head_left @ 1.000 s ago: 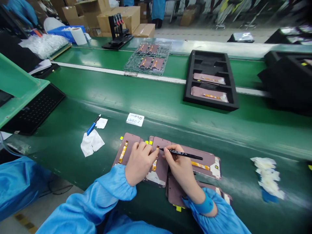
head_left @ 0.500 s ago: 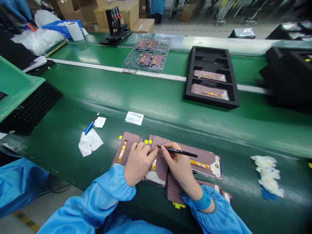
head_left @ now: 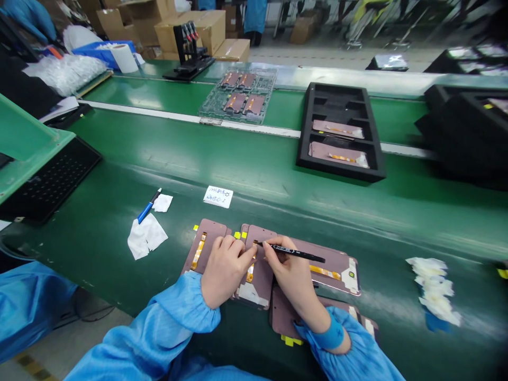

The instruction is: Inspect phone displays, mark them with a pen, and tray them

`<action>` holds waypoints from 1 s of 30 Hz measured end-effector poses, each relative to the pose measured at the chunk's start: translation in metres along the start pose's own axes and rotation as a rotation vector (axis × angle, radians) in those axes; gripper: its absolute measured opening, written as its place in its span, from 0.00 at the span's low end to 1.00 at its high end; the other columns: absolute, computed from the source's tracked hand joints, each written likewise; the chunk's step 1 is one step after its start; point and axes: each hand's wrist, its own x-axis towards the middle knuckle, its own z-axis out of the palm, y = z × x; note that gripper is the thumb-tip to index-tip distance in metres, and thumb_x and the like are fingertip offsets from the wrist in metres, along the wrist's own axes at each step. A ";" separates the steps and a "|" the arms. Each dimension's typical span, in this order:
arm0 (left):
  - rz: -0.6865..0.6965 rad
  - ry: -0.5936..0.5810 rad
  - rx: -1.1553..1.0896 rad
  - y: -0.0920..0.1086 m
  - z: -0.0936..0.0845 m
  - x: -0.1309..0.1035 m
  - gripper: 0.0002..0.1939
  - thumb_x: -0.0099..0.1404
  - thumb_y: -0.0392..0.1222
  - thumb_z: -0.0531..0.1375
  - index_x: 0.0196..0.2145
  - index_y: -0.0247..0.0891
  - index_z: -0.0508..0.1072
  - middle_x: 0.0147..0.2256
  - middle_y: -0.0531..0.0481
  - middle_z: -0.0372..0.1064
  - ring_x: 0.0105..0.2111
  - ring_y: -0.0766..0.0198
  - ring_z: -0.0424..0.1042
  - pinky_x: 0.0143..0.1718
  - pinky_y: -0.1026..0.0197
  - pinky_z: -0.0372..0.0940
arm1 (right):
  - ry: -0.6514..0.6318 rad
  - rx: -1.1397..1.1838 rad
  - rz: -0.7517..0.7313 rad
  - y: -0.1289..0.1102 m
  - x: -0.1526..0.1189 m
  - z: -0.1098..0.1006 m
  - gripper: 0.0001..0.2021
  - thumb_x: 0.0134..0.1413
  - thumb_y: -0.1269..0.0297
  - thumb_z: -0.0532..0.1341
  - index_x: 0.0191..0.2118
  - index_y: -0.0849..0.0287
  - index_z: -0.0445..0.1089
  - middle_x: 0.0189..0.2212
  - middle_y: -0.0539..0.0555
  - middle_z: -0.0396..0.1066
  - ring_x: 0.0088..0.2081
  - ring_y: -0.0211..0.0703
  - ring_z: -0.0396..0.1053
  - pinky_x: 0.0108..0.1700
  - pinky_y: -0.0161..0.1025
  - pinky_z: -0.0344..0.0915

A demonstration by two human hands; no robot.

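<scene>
My right hand [head_left: 296, 275] grips slim black tweezers [head_left: 297, 252] with white lettering, the tip touching near the upper end of an orange ribbon cable on a mauve phone screen [head_left: 264, 264]. On that same screen my left hand [head_left: 225, 270] rests with curled fingers, thumb and forefinger pressed at the cable beside the tip. Part of the cable is hidden under those fingers. Another phone screen [head_left: 212, 230] lies just left, partly under my left hand. To the right a sideways phone screen [head_left: 341, 254] lies behind my right wrist, and one more [head_left: 281, 312] sits below it.
A blue-and-black pen [head_left: 148, 206] and white wipes [head_left: 146, 238] lie left, near a handwritten label [head_left: 218, 196]. Crumpled white pieces [head_left: 434, 291] lie right. Farther back are a clear tray [head_left: 206, 108], a black foam tray [head_left: 341, 173] with screens, and a black clamp fixture [head_left: 188, 53].
The camera view has shifted slightly, so the bench appears a little lower. Both hands and the tweezers keep nearly the same place on the screen.
</scene>
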 end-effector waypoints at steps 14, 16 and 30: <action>-0.327 -0.100 -0.006 0.026 -0.004 -0.031 0.21 0.68 0.42 0.55 0.57 0.34 0.64 0.45 0.41 0.66 0.43 0.51 0.64 0.40 0.48 0.68 | -0.143 0.258 0.264 -0.033 -0.024 -0.010 0.19 0.47 0.44 0.63 0.27 0.57 0.67 0.22 0.49 0.64 0.27 0.42 0.62 0.31 0.38 0.61; -0.343 -0.100 -0.039 0.030 -0.001 -0.031 0.22 0.68 0.42 0.55 0.58 0.34 0.64 0.46 0.41 0.65 0.45 0.51 0.63 0.41 0.47 0.68 | -0.142 0.313 0.289 -0.037 -0.023 -0.010 0.20 0.45 0.43 0.65 0.27 0.57 0.67 0.22 0.49 0.64 0.27 0.42 0.62 0.31 0.37 0.61; -0.716 0.010 -0.872 0.022 -0.010 -0.026 0.19 0.67 0.41 0.54 0.55 0.39 0.70 0.42 0.46 0.75 0.40 0.58 0.73 0.44 0.54 0.69 | -0.034 0.519 0.325 -0.011 -0.035 -0.025 0.18 0.43 0.46 0.69 0.27 0.57 0.70 0.25 0.49 0.65 0.30 0.39 0.63 0.33 0.33 0.61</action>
